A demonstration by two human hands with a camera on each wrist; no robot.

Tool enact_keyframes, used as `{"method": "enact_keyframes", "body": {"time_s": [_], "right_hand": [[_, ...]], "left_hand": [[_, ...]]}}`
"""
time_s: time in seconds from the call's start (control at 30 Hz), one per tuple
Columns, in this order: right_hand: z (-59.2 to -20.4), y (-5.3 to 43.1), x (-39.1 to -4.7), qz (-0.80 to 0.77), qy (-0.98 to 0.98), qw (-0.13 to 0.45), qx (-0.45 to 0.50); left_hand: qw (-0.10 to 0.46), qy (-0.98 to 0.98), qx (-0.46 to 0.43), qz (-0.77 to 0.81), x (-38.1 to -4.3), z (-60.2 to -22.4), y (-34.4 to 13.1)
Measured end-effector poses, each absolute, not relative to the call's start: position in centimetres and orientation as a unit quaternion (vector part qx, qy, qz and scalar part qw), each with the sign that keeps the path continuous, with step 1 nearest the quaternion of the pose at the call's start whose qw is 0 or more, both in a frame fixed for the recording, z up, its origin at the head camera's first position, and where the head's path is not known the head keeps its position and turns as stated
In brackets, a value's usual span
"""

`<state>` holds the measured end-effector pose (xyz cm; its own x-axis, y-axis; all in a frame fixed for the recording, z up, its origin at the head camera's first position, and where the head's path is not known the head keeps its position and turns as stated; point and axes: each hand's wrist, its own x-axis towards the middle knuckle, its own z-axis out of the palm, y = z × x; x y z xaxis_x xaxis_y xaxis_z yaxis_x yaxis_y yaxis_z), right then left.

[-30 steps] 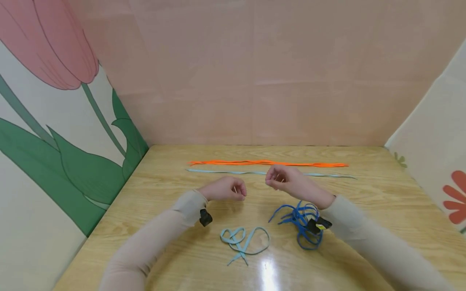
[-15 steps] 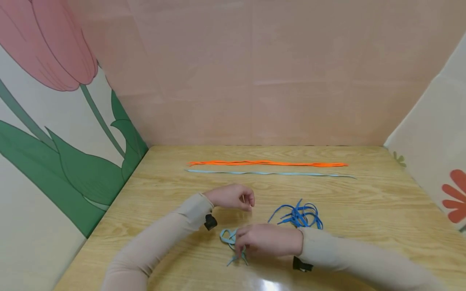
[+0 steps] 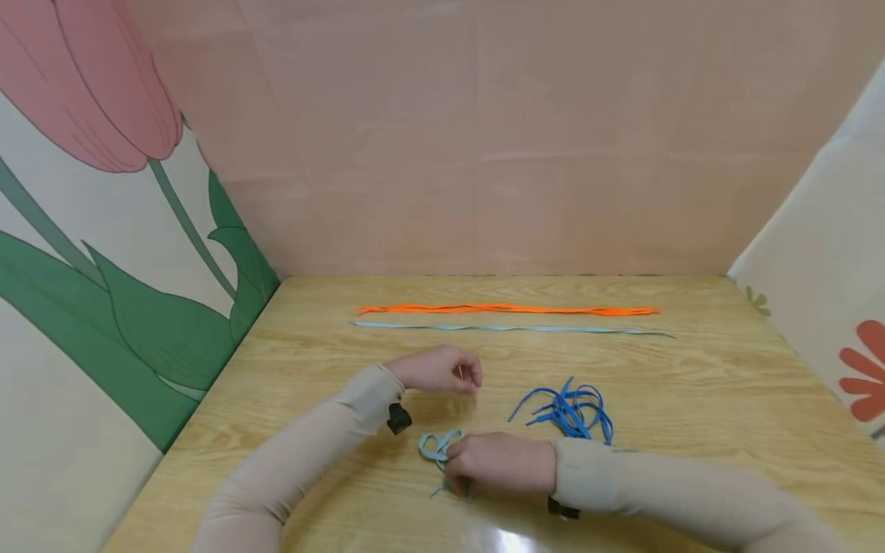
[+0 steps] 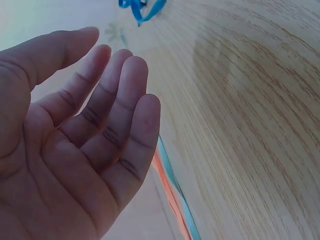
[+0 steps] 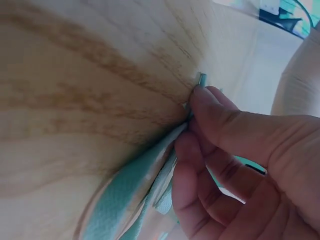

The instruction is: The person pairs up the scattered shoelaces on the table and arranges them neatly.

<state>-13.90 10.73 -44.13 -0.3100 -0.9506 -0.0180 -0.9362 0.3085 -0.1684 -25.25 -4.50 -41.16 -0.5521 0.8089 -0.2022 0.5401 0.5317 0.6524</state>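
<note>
My right hand [image 3: 494,463] is low over the near part of the table and pinches a light teal shoelace [image 3: 433,448] near its tip, between thumb and fingers. In the right wrist view the teal shoelace [image 5: 122,200] runs from the fingertips down along the wood, and its short end pokes out above the thumb. Part of its loops lies hidden under the hand. My left hand [image 3: 442,370] hovers over the middle of the table with relaxed, slightly bent fingers. Nothing lies in its palm in the left wrist view, where the hand [image 4: 95,135] faces the camera.
A tangled bundle of blue shoelaces [image 3: 570,411] lies right of centre, just beyond the right forearm. Farther back, orange shoelaces [image 3: 508,309] stretch straight across the wooden table [image 3: 311,453], with a second teal shoelace [image 3: 546,329] laid parallel in front. A pink backdrop rises behind.
My right hand has come down from near the far laces to the near teal shoelace and pinched it. My left hand has shifted slightly right. The laid-out laces stay put.
</note>
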Motion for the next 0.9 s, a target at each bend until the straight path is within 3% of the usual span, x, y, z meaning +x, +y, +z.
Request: {"method": "enact_keyframes", "body": {"time_s": [0.3,0.37,0.5,0.6,0.9], "right_hand": [[-44.8,10.8,-13.4,0.035,0.793,-0.082,-0.603],[-44.5,11.0,-13.4,0.017,0.79,-0.077,-0.608],[-42.8,11.5,-14.0,-0.127,0.8,0.013,-0.586],[-40.8,12.3,-14.8,-0.249,0.797,0.043,-0.548],[-35.9,16.5,-17.3,-0.408,0.798,-0.048,-0.442]], "left_hand": [[0.245,0.844,0.395,0.266,-25.3,-41.0,-4.8],[0.241,0.846,0.394,0.267,-25.2,-40.9,-4.8],[0.234,0.848,0.391,0.27,-25.3,-40.8,-5.0],[0.228,0.849,0.391,0.273,-25.4,-40.7,-5.3],[0.221,0.861,0.375,0.265,-25.8,-40.6,-5.8]]}}
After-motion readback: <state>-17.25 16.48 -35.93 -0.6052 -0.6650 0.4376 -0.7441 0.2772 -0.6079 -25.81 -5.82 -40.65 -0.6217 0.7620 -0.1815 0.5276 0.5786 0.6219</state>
